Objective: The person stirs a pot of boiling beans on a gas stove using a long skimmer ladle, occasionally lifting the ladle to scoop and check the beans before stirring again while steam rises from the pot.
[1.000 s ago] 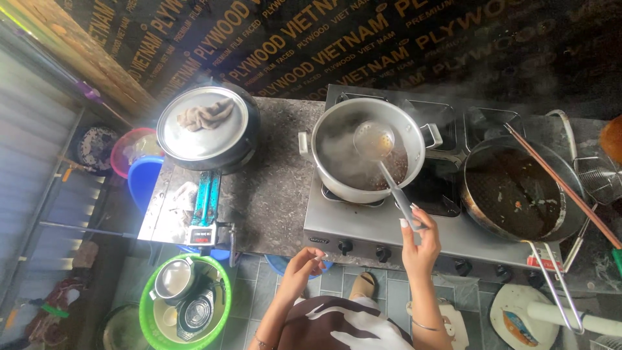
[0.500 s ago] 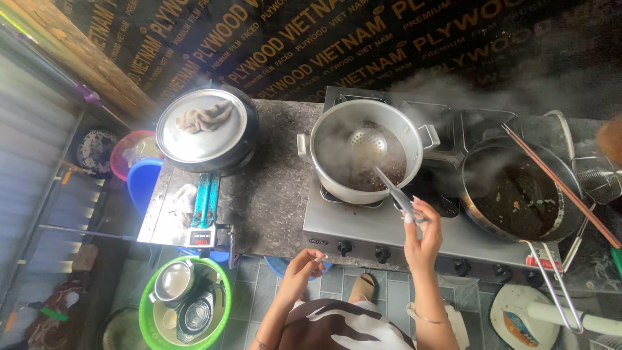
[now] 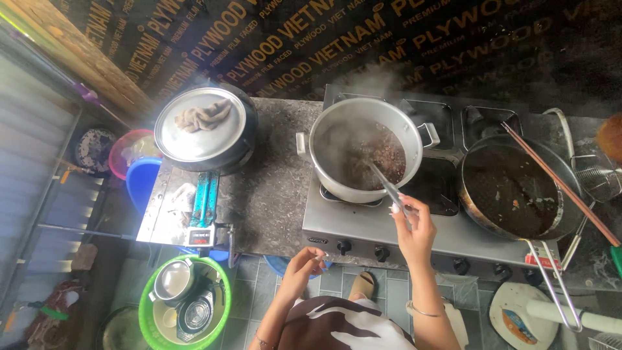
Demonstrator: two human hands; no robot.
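A stove (image 3: 389,227) stands on the right part of the table (image 3: 272,194). On its left burner sits a pot (image 3: 363,149), with a ladle (image 3: 389,188) resting in it. To the right on the stove sits a wok (image 3: 512,188), chopsticks (image 3: 557,185) lying across its right rim. At the table's far left stands a lidded cooker (image 3: 204,129), a cloth (image 3: 204,115) on its lid. Below the table's near left edge, on the floor, is a basket (image 3: 184,304) with dishes in it.
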